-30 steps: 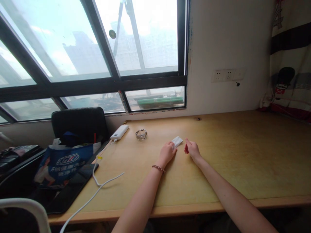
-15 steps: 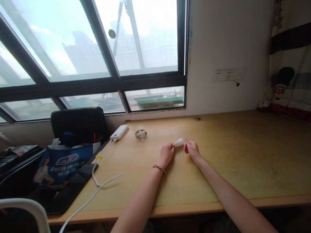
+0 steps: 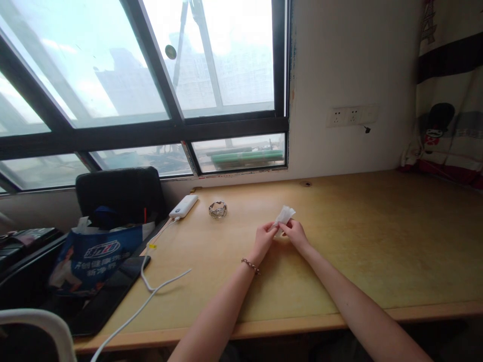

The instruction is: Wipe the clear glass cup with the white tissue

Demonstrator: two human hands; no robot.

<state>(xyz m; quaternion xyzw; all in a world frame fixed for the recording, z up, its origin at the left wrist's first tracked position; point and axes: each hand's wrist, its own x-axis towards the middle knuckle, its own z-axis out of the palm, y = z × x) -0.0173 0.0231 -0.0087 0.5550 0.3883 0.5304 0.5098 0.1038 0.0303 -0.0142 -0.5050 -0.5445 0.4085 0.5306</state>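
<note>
Head view: soft white paper-like sheet point(image 3: 286, 214) was in left hand point(image 3: 264, 240) only; now right hand point(image 3: 297, 234) pinches it too. Both my hands narrow, fingertips close together on sheet's low end; top end sticks up and away from me. Two hands share work now. Sheet is over yellow wooden counter point(image 3: 377, 241). Front edge runs under forearms. Wide wood to right; round silver metal band point(image 3: 218, 214) and flat white box point(image 3: 184, 206) off left.
</note>
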